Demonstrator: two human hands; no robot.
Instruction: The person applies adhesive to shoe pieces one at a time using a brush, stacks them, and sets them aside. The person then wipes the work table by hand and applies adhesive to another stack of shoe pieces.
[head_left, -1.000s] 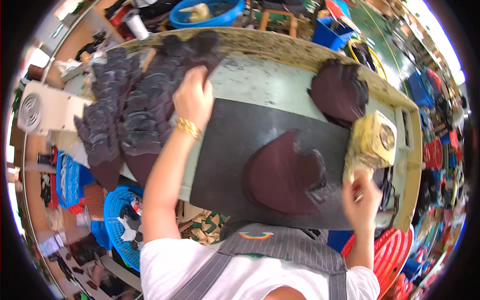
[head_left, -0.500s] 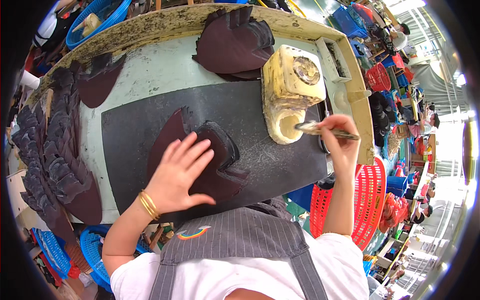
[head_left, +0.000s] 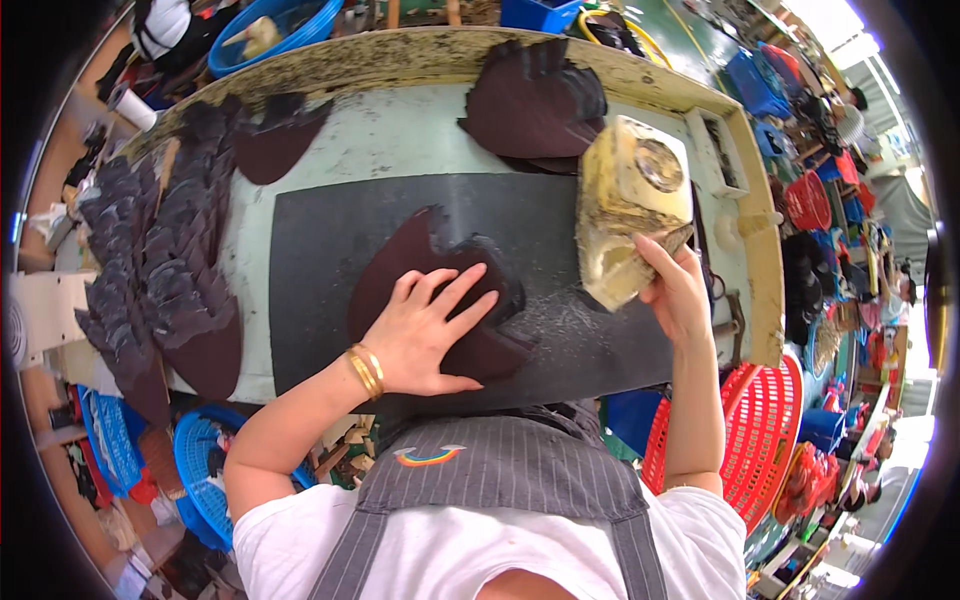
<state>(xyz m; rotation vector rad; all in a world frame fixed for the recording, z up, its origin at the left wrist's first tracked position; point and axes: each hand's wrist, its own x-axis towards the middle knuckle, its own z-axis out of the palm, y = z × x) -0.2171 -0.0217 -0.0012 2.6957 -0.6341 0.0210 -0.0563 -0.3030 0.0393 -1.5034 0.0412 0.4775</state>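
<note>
My left hand (head_left: 430,335) lies spread on maroon, dark-edged sheet pieces (head_left: 392,275), stacked slightly offset on a black mat (head_left: 310,230). Its fingers are apart and hold nothing. Closed around a brush (head_left: 679,239), my right hand (head_left: 682,290) is at the open spout of a crusted, yellowish-white plastic container (head_left: 640,165). The brush's bristle end is hidden at the spout. The container stands on the mat's far right part, its spout toward me.
Another maroon stack (head_left: 530,105) lies at the back. Long overlapping rows of pieces (head_left: 190,280) cover the table's left side. A raised wooden rim (head_left: 400,55) borders the table, with a narrow white tray (head_left: 718,150) inside it. Red (head_left: 765,430) and blue (head_left: 205,470) baskets stand below.
My right hand has brought the brush from just right of the spout into it. My left hand has settled flatter on the maroon pieces. The whole view has shifted rightward.
</note>
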